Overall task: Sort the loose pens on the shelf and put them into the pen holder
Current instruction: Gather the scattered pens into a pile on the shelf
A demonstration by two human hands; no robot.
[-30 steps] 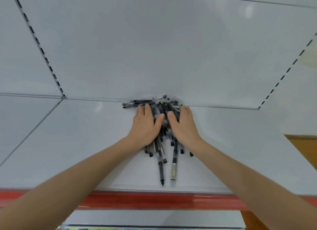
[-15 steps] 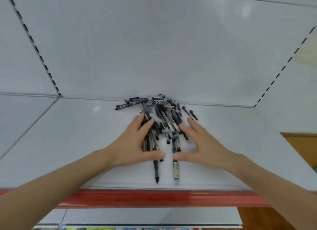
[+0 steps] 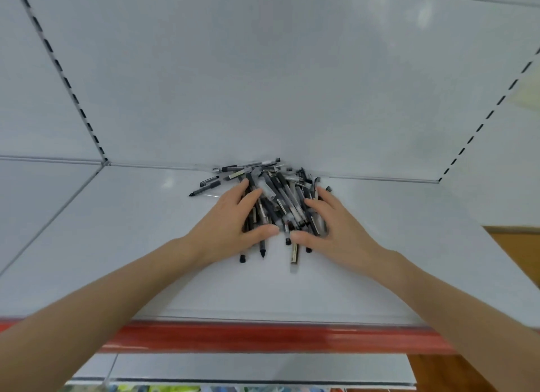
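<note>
At the back of the white shelf (image 3: 117, 245), against the rear panel (image 3: 263, 85), lies a tangled heap of pens (image 3: 274, 193). They have dark and clear barrels with black caps and point every way, and a few tips stick out toward the red front edge (image 3: 263, 336). The left hand (image 3: 228, 225) and right hand (image 3: 339, 228) flank the heap, fingers spread and nearly straight against its sides, thumbs almost meeting at the near end; neither grips a pen. The palms cover some pens. Print on the barrels is too blurred to read.

Open shelf (image 3: 117, 245) left, right and in front of the pens (image 3: 280, 199) — back panel (image 3: 263, 85) blocks behind.
</note>
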